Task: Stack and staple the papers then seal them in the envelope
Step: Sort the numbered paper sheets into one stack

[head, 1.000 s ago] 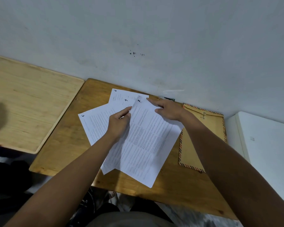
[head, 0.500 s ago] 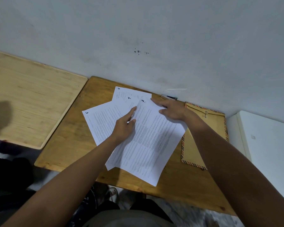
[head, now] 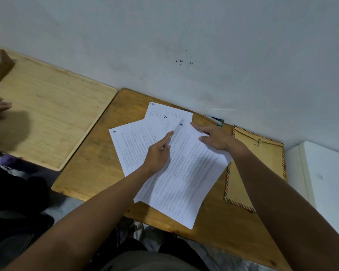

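Papers (head: 184, 173): I see several sheets fanned mid-bench, unaligned.
Left grip (head: 158, 153): forefinger extended, pressing the sheets, holding nothing.
Right grip (head: 215, 137): flat, fingers straight, on the top sheet's far edge.
Envelope (head: 262, 169): right, partly under the papers.
Advice: I'd square the edges first.

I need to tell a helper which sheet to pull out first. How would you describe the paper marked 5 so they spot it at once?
Start at the darker wooden table against the wall, where printed sheets lie fanned out. The sheet marked 5 is the leftmost one, partly under the left hand. Unlike the others, its handwritten 5 sits in its far left corner.
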